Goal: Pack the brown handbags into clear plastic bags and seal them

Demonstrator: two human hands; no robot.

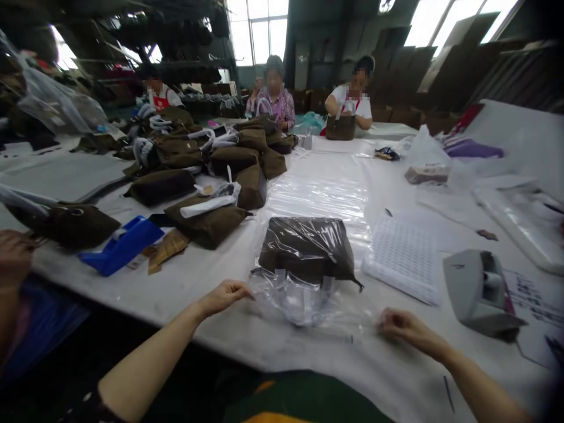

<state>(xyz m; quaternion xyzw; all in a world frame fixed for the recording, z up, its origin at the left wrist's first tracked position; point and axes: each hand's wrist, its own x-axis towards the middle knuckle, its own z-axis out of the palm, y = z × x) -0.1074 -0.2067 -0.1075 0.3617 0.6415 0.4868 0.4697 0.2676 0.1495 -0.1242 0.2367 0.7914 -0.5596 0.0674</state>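
Observation:
In front of me a dark brown handbag lies inside a clear plastic bag, its wrapped handles pointing toward me. My left hand pinches the plastic at its near left corner. On the other side my right hand has its fingers curled at the right edge of the plastic; they are somewhat blurred. Beyond the handbag, flat clear plastic bags lie on the white table.
Several brown handbags are heaped at the left. A blue tape dispenser stands near them, a grey tape dispenser at the right by a sheet of labels. A neighbour's hand shows at far left. Several people work across the table.

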